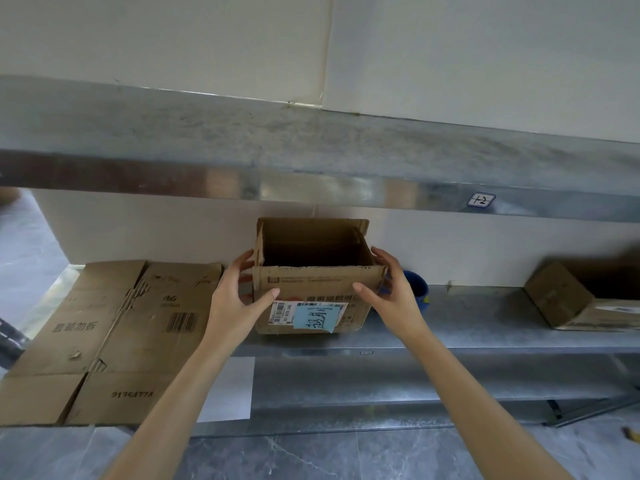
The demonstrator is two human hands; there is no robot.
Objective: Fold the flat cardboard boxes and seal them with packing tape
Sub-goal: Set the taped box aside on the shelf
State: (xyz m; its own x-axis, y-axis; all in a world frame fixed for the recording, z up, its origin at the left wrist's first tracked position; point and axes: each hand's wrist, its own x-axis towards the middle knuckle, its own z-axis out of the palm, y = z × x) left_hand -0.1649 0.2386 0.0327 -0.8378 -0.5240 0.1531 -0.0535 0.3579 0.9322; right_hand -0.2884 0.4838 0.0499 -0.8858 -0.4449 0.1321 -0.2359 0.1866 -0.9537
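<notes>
An open-topped brown cardboard box [311, 289] stands on the lower metal shelf [467, 327], with its top flaps up and a shipping label and a blue note on its front. My left hand [235, 296] holds its left front corner, thumb on the front face and fingers along the left side. My right hand [391, 289] holds the right front corner the same way. A flattened cardboard box [114, 334] lies on the shelf to the left. No tape roll is plainly seen.
A blue round object [420, 289] sits behind my right hand. Another cardboard box [571, 299] lies tipped at the far right of the shelf. An upper metal shelf [311, 150] hangs just above the open box. A white sheet [228, 389] hangs below the shelf's front edge.
</notes>
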